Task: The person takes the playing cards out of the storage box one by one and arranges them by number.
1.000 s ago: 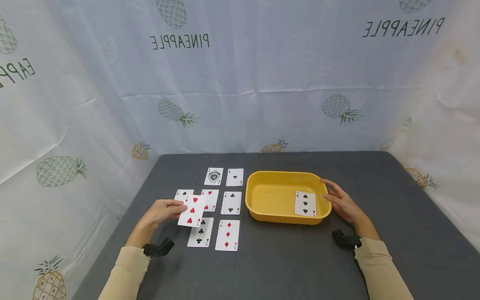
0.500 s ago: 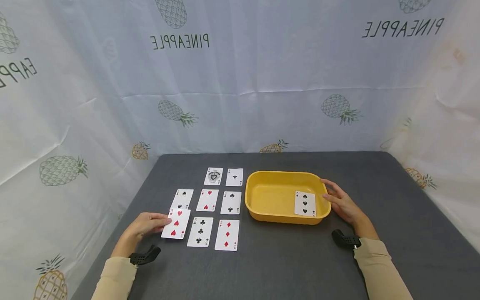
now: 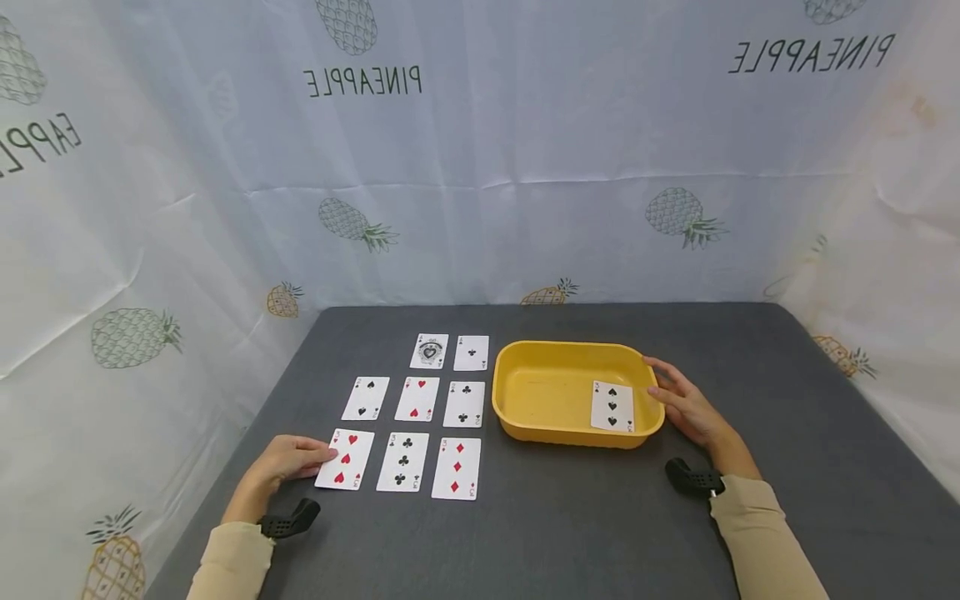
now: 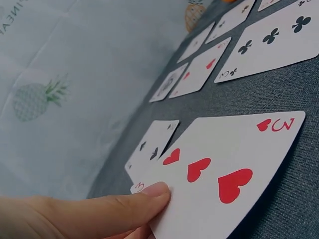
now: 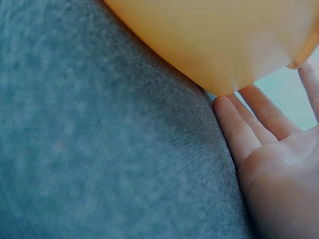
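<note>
My left hand (image 3: 288, 461) pinches the three of hearts (image 3: 345, 460) by its left edge, thumb on the face. In the left wrist view this card (image 4: 224, 174) is tilted, its right edge close over the dark tabletop. Right of it lie the three of clubs (image 3: 402, 462) and the three of diamonds (image 3: 456, 468). Behind these are the two of spades (image 3: 365, 398), two of hearts (image 3: 417, 399) and two of clubs (image 3: 464, 404). With fingers extended, my right hand (image 3: 693, 408) touches the right side of the yellow tub (image 3: 540, 435); the right wrist view shows fingertips against its wall.
The three of spades (image 3: 612, 407) lies inside the tub at its right end. Two aces, an ornate one (image 3: 430, 352) and the ace of clubs (image 3: 471, 353), form the back row. A pineapple-print curtain (image 3: 480, 150) hangs behind the dark table (image 3: 570, 533).
My left hand has carried the three of hearts left and toward me, down to the near row, uncovering the twos and the three of clubs. My right hand stays at the tub.
</note>
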